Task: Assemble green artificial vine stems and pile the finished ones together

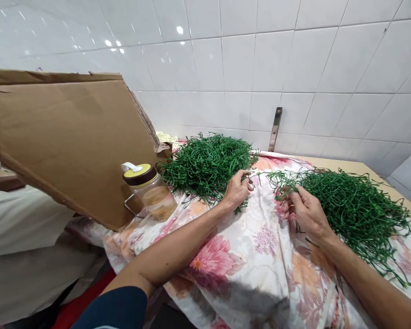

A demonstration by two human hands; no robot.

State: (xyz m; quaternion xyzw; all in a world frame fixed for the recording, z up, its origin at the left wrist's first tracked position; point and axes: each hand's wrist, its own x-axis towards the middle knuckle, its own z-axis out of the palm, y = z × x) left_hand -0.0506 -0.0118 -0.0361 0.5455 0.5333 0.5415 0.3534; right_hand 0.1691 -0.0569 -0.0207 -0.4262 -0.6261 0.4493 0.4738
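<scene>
Two heaps of thin green stems lie on a floral cloth (pixel 265 269). My left hand (pixel 238 188) is closed at the front right edge of the left heap (pixel 208 160), with green stems between its fingers. Beside the left end of the right heap (pixel 356 210), my right hand (pixel 303 208) pinches a small bunch of green stems (pixel 281 180). The bunch's thin ends reach towards my left hand over the cloth. A gap separates the two hands.
A clear jar (pixel 159 198) with a yellow and brown lid stands left of the left heap. Behind it leans a large cardboard sheet (pixel 75 132), with a person in pale clothes (pixel 23 228) beyond. A tiled wall (pixel 239 59) closes off the back.
</scene>
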